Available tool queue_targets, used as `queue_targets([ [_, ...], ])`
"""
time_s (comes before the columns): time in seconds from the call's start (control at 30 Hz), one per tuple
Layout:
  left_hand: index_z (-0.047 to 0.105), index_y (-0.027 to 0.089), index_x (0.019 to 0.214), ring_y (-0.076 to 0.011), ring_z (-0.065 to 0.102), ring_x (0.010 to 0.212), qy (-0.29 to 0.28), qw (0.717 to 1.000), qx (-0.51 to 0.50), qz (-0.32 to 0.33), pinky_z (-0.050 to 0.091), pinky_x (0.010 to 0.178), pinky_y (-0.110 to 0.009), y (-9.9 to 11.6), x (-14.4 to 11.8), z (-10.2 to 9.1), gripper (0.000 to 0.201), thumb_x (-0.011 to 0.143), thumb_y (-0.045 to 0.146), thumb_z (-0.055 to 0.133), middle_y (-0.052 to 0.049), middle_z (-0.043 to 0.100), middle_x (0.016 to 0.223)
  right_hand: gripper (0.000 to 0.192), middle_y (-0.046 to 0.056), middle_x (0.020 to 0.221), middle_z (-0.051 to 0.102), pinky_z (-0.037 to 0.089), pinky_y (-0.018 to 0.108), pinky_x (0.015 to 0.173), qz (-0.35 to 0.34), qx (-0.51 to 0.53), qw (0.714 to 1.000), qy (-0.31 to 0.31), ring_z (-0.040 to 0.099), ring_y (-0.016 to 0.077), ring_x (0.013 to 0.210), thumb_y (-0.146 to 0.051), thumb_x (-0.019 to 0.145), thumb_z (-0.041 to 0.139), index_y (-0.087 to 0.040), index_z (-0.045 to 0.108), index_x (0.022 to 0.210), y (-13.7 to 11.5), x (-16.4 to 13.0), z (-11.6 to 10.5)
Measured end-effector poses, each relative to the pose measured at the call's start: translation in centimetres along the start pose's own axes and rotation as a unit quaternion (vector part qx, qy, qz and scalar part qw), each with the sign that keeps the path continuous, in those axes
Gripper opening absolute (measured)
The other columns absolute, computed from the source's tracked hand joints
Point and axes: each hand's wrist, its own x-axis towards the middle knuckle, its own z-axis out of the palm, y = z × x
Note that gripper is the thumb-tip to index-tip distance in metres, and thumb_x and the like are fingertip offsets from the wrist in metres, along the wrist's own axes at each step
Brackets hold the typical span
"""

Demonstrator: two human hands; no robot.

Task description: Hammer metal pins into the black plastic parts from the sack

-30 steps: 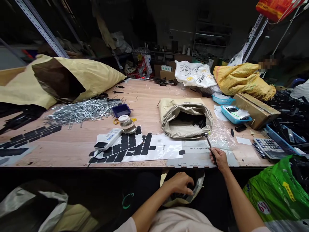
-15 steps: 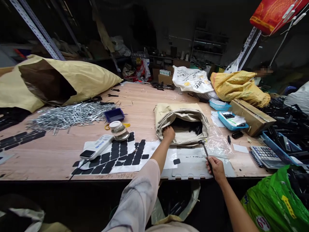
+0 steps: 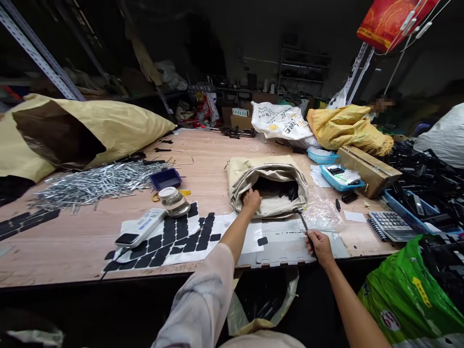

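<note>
Near the middle of the surface [image 3: 206, 145], a beige sack [image 3: 268, 208], creased and lying on its side, cuffed in thick folds around a dark oval mouth toward the near edge. Inside, a pale lower lining and, toward the right, some black pieces [image 3: 289, 191], too shadowed to tell apart. At the left of the mouth, the left hand [image 3: 251, 199], bent and partly hidden; cannot tell how far open, nor of any hold on cloth or contents. Below the right part of the rim, the right hand [image 3: 319, 244], closed around the dark handle of a slim tool [image 3: 303, 222], tip at the rim. Since a second ago, a shift of the left hand from the lower sack [image 3: 235, 314] up into this mouth; right hand and tool much as before.
</note>
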Motion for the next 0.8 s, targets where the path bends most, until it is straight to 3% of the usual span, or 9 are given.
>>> queue_targets([
  [0.07, 0.065, 0.017, 0.115, -0.0269, 0.056, 0.111, 0.019, 0.998, -0.004, 0.061, 0.045, 0.094, -0.037, 0.5, -2.5, 0.2, 0.022, 0.100, 0.028, 0.054, -0.014, 0.059, 0.119, 0.053, -0.001, 0.058, 0.059, 0.034, 0.018, 0.031, -0.004, 0.003, 1.000, 0.000, 0.047, 0.0085, 0.039, -0.066, 0.069, 0.076, -0.014, 0.070, 0.079, 0.1, 0.0, -0.1],
  [0.13, 0.063, 0.022, 0.120, -0.0240, 0.056, 0.108, 0.033, 0.988, -0.019, 0.150, 0.045, 0.092, -0.034, 0.8, -5.6, 1.0, 0.025, 0.102, 0.032, 0.050, -0.011, 0.060, 0.117, 0.052, -0.001, 0.059, 0.060, 0.035, 0.019, 0.031, -0.006, 0.006, 1.000, 0.001, 0.048, 0.0087, 0.039, -0.066, 0.070, 0.076, -0.015, 0.070, 0.081, 0.1, 0.0, -0.2],
  [0.2, 0.066, 0.023, 0.117, -0.0232, 0.057, 0.102, 0.027, 0.971, -0.031, 0.237, 0.046, 0.088, -0.033, 1.0, -8.7, 2.3, 0.022, 0.101, 0.032, 0.054, -0.008, 0.062, 0.108, 0.051, -0.001, 0.059, 0.060, 0.035, 0.019, 0.031, -0.007, 0.005, 1.000, 0.002, 0.048, 0.0088, 0.040, -0.065, 0.070, 0.075, -0.015, 0.070, 0.081, 0.0, 0.0, -0.3],
  [0.27, 0.069, 0.023, 0.111, -0.0236, 0.056, 0.100, -0.001, 0.962, -0.034, 0.272, 0.046, 0.087, -0.034, 1.1, -11.0, 3.9, 0.018, 0.098, 0.030, 0.060, -0.007, 0.062, 0.102, 0.050, -0.001, 0.059, 0.060, 0.035, 0.019, 0.032, -0.008, -0.003, 1.000, 0.003, 0.047, 0.0085, 0.039, -0.064, 0.071, 0.075, -0.015, 0.070, 0.081, -0.2, -0.1, -0.4],
  [0.43, 0.072, 0.021, 0.111, -0.0225, 0.055, 0.097, -0.041, 0.966, -0.082, 0.243, 0.046, 0.090, -0.035, 0.3, -12.6, 6.3, 0.020, 0.094, 0.029, 0.066, -0.006, 0.063, 0.100, 0.049, -0.001, 0.060, 0.060, 0.035, 0.019, 0.032, -0.015, -0.022, 1.000, 0.003, 0.047, 0.0082, 0.040, -0.062, 0.073, 0.073, -0.014, 0.070, 0.082, -0.4, -0.3, -0.5],
  [0.53, 0.070, 0.020, 0.117, -0.0214, 0.056, 0.099, -0.039, 0.961, -0.160, 0.222, 0.047, 0.091, -0.034, -0.7, -12.1, 6.4, 0.033, 0.086, 0.028, 0.076, -0.005, 0.063, 0.102, 0.048, -0.001, 0.061, 0.060, 0.036, 0.019, 0.033, -0.020, -0.034, 0.999, 0.002, 0.048, 0.0085, 0.041, -0.061, 0.074, 0.073, -0.015, 0.071, 0.083, -0.4, -0.4, -0.3],
  [0.8, 0.077, 0.020, 0.101, -0.0190, 0.057, 0.092, -0.055, 0.960, -0.216, 0.169, 0.048, 0.086, -0.032, -1.2, -11.5, 6.5, 0.017, 0.083, 0.020, 0.074, -0.004, 0.061, 0.093, 0.040, 0.002, 0.063, 0.065, 0.044, 0.025, 0.043, -0.089, -0.189, 0.978, 0.015, 0.054, 0.0138, 0.046, -0.057, 0.081, 0.067, -0.018, 0.075, 0.085, -0.7, -1.5, -0.5],
])
